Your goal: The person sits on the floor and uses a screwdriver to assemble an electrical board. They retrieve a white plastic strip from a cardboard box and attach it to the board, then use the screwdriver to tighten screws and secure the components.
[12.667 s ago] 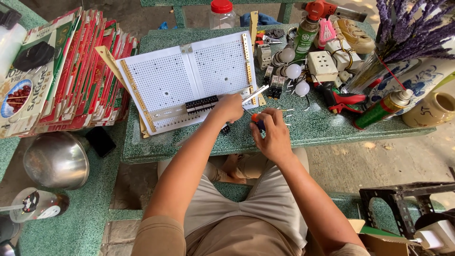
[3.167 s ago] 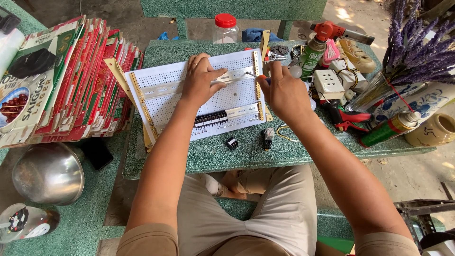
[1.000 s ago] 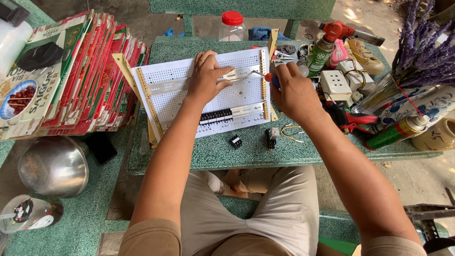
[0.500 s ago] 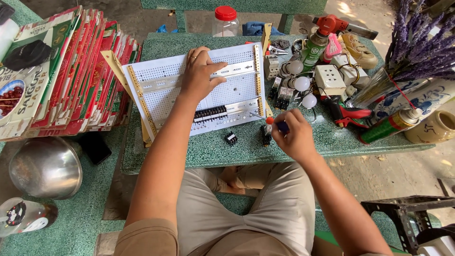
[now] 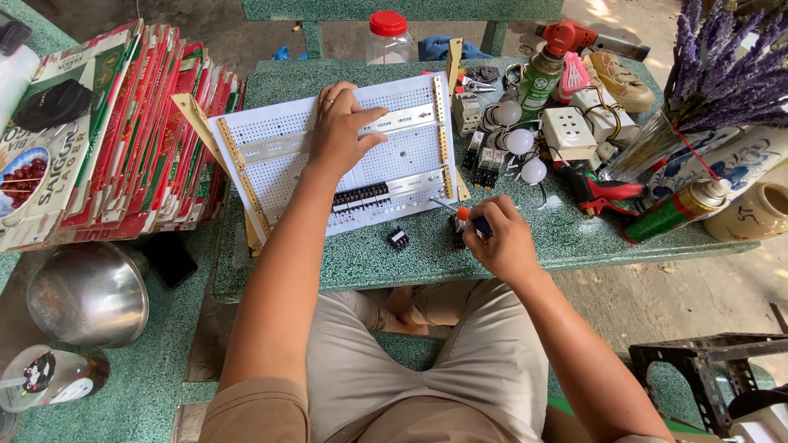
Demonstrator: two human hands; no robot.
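A white perforated mounting panel [image 5: 283,156] with yellow side rails lies on the green speckled table [image 5: 369,262]. My left hand [image 5: 341,127] rests flat on its metal rail, fingers spread. A row of black terminal blocks [image 5: 359,198] sits on the panel's lower rail. My right hand [image 5: 498,238] is closed around a screwdriver [image 5: 460,213] with an orange and blue handle; its tip points at the panel's lower right corner. Two small black parts [image 5: 398,239] lie loose on the table in front of the panel.
Stacked red cartons [image 5: 123,139] fill the left. A steel bowl [image 5: 86,291] and a drink cup [image 5: 49,377] sit on the bench. Right of the panel lie bulbs [image 5: 521,141], a white socket [image 5: 568,131], red pliers [image 5: 603,190], spray cans [image 5: 677,212] and a vase of purple flowers [image 5: 722,74].
My right hand has drawn back from the panel's upper right corner to the table's front edge, then brought the screwdriver tip up to the lower right corner. The left hand stays on the rail.
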